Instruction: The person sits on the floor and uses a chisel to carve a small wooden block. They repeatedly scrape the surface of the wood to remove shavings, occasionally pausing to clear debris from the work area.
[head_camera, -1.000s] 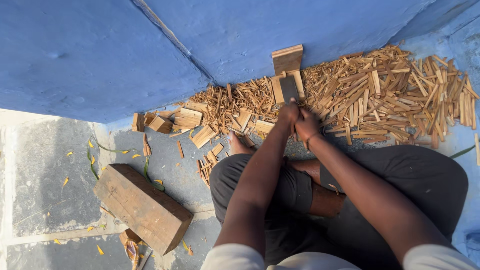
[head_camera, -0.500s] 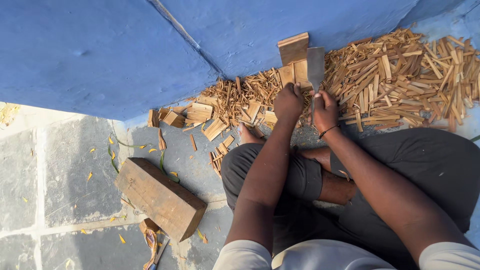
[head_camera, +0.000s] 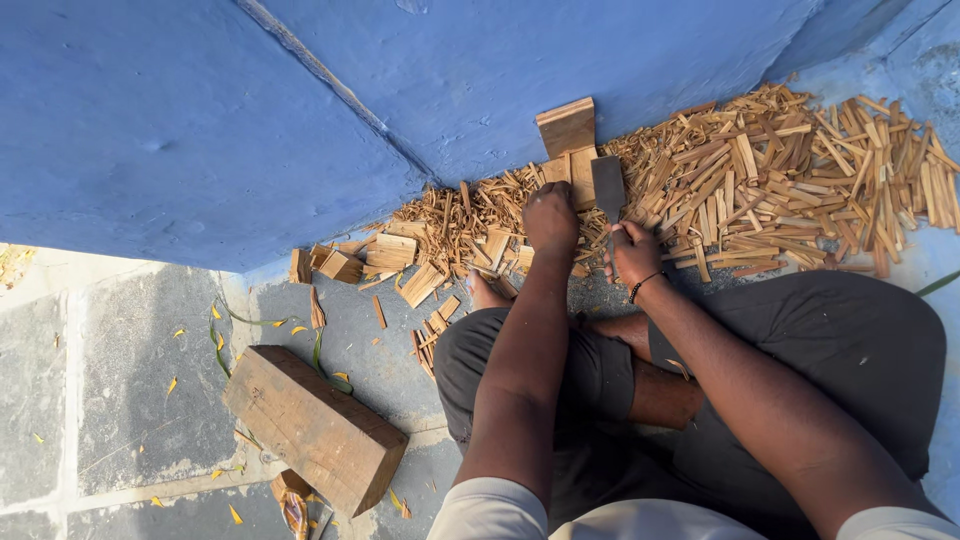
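Wood strips lie heaped along the foot of the blue wall, the main spread to the right of your hands. A thick timber block rests well away from the wall, left of your knee. A small upright wood piece leans against the wall. Your right hand is clamped on a flat blade; your left hand presses down beside it, apart.
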